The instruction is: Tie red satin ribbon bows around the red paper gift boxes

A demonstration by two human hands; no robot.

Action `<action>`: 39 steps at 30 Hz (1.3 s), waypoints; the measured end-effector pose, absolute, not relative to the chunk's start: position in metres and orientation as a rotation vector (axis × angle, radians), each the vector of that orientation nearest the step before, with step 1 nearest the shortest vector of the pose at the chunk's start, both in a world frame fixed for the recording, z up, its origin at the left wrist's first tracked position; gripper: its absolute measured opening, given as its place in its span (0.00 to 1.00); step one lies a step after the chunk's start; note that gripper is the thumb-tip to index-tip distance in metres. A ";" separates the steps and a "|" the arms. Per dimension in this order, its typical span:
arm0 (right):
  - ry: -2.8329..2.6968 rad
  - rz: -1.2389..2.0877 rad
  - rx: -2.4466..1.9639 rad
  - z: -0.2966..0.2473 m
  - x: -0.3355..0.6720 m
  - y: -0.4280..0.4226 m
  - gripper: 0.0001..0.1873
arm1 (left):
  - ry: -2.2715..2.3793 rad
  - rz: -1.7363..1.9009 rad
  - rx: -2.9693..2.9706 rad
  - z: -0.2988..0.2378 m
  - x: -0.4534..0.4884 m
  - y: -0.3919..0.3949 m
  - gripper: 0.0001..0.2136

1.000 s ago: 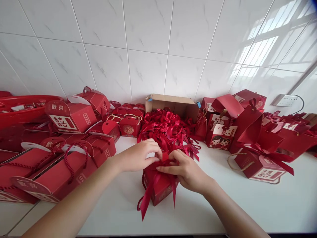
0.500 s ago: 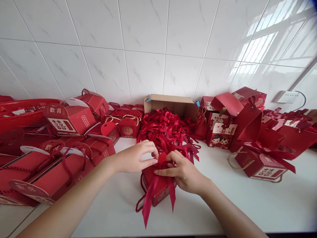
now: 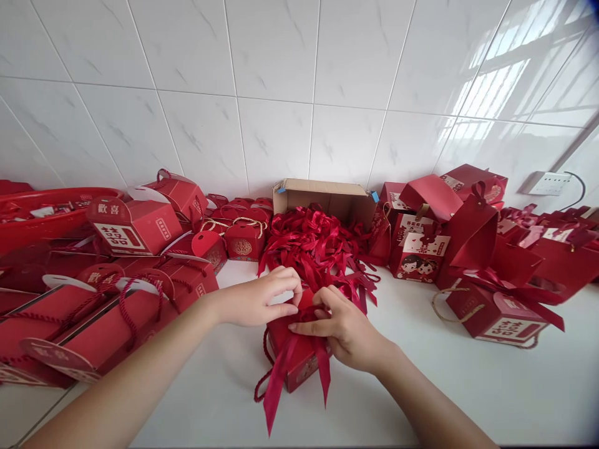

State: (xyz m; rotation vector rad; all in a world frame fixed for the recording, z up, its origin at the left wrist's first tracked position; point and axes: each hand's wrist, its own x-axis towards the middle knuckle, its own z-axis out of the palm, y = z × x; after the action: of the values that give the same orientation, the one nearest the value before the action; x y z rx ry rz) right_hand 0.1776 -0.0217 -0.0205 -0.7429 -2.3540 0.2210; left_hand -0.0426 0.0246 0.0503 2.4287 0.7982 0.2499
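A small red gift box [image 3: 296,362] stands on the white counter [image 3: 421,386] in front of me. A dark red ribbon [image 3: 281,380] lies over its top and its two tails hang down the front. My left hand [image 3: 259,299] and my right hand [image 3: 341,327] meet above the box. Both pinch the ribbon at the top with curled fingers. A red cord handle loops out at the box's left side.
A pile of loose red ribbons [image 3: 318,246] spills from an open cardboard box [image 3: 322,194] at the tiled wall. Several red gift boxes [image 3: 135,227] crowd the left, with a red basin [image 3: 42,215] behind. More red boxes and bags [image 3: 472,243] fill the right.
My fingers have shifted slightly on the ribbon at the box's top, and the ribbon tails hang a little lower. The box stays in place.
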 end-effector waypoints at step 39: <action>-2.278 0.206 -0.567 -0.028 0.176 -0.019 0.23 | 0.721 0.403 2.186 0.020 -0.045 0.037 0.14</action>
State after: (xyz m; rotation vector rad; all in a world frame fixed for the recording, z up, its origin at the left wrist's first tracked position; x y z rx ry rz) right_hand 0.1761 -0.0192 -0.0279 -0.5670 -2.2776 0.2059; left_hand -0.0453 0.0366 0.0196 2.1858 0.7207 0.4027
